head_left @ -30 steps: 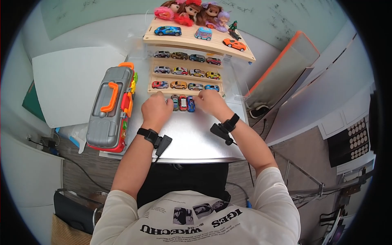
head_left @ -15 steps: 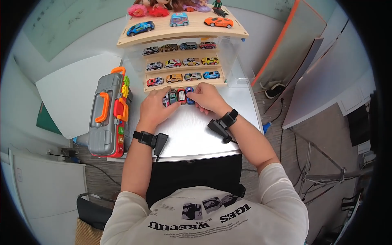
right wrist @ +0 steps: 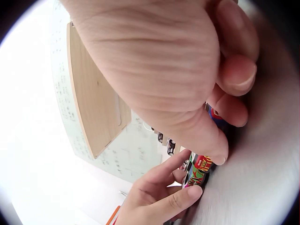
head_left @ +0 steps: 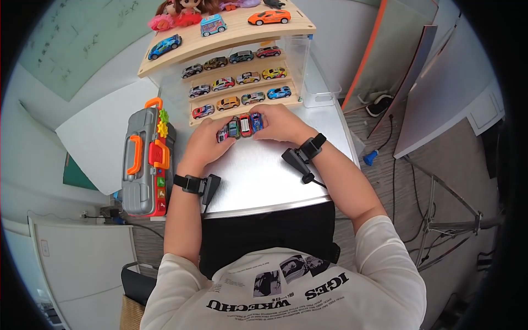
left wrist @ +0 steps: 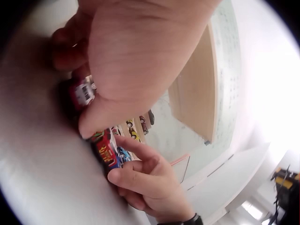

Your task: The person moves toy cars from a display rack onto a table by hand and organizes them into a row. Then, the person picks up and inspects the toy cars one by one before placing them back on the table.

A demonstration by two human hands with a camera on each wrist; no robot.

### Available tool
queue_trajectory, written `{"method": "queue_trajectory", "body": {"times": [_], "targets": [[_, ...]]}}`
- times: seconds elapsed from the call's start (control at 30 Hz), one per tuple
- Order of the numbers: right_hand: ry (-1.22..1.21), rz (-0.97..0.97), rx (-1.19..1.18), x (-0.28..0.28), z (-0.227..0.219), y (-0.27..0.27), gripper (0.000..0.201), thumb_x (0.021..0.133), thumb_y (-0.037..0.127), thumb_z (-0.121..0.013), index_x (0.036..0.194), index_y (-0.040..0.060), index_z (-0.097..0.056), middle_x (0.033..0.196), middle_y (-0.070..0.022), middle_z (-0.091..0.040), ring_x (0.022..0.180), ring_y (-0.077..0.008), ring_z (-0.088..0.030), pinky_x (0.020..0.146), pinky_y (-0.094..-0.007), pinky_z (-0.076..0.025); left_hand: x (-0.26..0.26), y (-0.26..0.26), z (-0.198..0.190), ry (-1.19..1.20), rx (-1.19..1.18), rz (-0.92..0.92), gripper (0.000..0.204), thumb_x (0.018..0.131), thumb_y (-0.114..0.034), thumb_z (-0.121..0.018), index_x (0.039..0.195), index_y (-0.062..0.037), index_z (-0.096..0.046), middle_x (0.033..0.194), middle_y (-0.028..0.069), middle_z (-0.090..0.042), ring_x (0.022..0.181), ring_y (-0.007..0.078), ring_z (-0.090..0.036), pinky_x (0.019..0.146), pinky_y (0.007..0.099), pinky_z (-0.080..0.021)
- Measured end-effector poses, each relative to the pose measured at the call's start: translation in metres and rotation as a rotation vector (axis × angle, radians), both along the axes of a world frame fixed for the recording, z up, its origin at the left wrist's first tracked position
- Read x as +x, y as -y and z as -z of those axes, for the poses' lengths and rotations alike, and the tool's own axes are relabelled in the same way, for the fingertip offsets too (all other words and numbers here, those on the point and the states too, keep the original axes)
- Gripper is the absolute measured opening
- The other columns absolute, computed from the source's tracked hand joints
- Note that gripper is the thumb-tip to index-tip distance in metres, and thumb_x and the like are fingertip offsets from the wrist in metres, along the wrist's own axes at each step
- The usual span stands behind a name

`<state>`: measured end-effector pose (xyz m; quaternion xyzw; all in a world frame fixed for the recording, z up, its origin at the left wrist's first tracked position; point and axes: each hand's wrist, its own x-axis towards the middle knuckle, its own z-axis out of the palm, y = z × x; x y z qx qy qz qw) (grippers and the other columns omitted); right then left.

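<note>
Several small toy cars stand side by side in a short row on the metal tabletop, in front of the display rack. In the head view they are a pale car (head_left: 222,134), a green car (head_left: 233,128), a red car (head_left: 245,125) with a white roof and a blue car (head_left: 256,123). My left hand (head_left: 204,142) grips the row's left end, thumb at the near side and fingers at the far side. At the other end my right hand (head_left: 285,124) holds the blue car between thumb and fingers. The wrist views show both thumbs against the cars' near ends.
Behind the row stands a wooden tiered rack (head_left: 212,120) with more toy cars. Its top shelf (head_left: 236,34) carries dolls, a blue car, a small bus (head_left: 213,25) and an orange car (head_left: 269,17). A grey toolbox (head_left: 138,181) stands left, a clear plastic tray (head_left: 322,99) right.
Both hands have closed in on the row: the left has spread round its left end, and the right has taken hold of the blue car. The head view has shifted.
</note>
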<state>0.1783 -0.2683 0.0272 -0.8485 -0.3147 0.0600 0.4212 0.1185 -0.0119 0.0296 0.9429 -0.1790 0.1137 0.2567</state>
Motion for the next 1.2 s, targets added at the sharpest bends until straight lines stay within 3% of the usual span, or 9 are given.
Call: {"method": "queue_trajectory", "body": {"times": [0.1, 0.33, 0.53, 0.6, 0.8, 1.2], "targets": [[-0.009, 0.005, -0.029, 0.000, -0.001, 0.000, 0.066, 0.070, 0.023, -0.090, 0.127, -0.0003, -0.066, 0.093, -0.0159, -0.073, 0.084, -0.0260, -0.070, 0.079, -0.0349, -0.055, 0.007, 0.003, -0.019, -0.125, 0.103, 0.039, 0.062, 0.076, -0.030, -0.086, 0.133, -0.0113, -0.070, 0.097, 0.0181, -0.072, 0.087, 0.0356, -0.071, 0.078, 0.0416, -0.056], [-0.002, 0.023, -0.085, 0.001, -0.002, 0.000, 0.067, 0.067, 0.029, -0.092, 0.120, -0.0017, -0.066, 0.096, -0.0199, -0.073, 0.090, -0.0298, -0.072, 0.083, -0.0368, -0.056, 0.000, 0.021, -0.033, -0.066, 0.260, -0.058, 0.066, 0.071, -0.047, -0.089, 0.124, -0.0119, -0.075, 0.096, 0.0176, -0.073, 0.092, 0.0376, -0.071, 0.081, 0.0457, -0.057], [-0.052, 0.020, -0.137, -0.002, -0.011, -0.002, 0.065, 0.068, 0.027, -0.091, 0.121, -0.0021, -0.066, 0.092, -0.0166, -0.073, 0.084, -0.0261, -0.071, 0.077, -0.0345, -0.055, -0.009, 0.020, -0.027, -0.014, 0.164, -0.104, 0.068, 0.070, -0.046, -0.089, 0.126, -0.0116, -0.074, 0.102, 0.0190, -0.070, 0.094, 0.0379, -0.070, 0.083, 0.0458, -0.057], [-0.097, 0.025, -0.107, -0.004, -0.013, -0.002, 0.065, 0.067, 0.030, -0.090, 0.119, -0.0027, -0.068, 0.105, -0.0249, -0.074, 0.099, -0.0375, -0.073, 0.090, -0.0395, -0.057, -0.010, 0.018, -0.025, -0.043, 0.148, -0.114, 0.067, 0.070, -0.045, -0.089, 0.127, -0.0115, -0.074, 0.103, 0.0194, -0.069, 0.095, 0.0380, -0.070, 0.084, 0.0457, -0.057], [-0.102, -0.009, -0.065, -0.008, -0.017, -0.004, 0.070, 0.069, 0.030, -0.089, 0.128, -0.0006, -0.067, 0.112, -0.0233, -0.074, 0.103, -0.0358, -0.073, 0.093, -0.0379, -0.056, -0.008, 0.013, -0.022, -0.058, 0.109, -0.117, 0.065, 0.070, -0.042, -0.088, 0.124, -0.0099, -0.074, 0.105, 0.0198, -0.069, 0.097, 0.0384, -0.070, 0.084, 0.0459, -0.058], [-0.093, 0.006, -0.143, -0.010, -0.023, -0.008, 0.063, 0.072, 0.036, -0.090, 0.123, 0.0049, -0.072, 0.106, -0.0182, -0.076, 0.096, -0.0322, -0.073, 0.088, -0.0368, -0.056, -0.009, 0.014, -0.022, -0.055, 0.046, -0.059, 0.063, 0.069, -0.039, -0.088, 0.121, -0.0060, -0.074, 0.114, 0.0158, -0.066, 0.101, 0.0355, -0.071, 0.087, 0.0447, -0.058]]}}
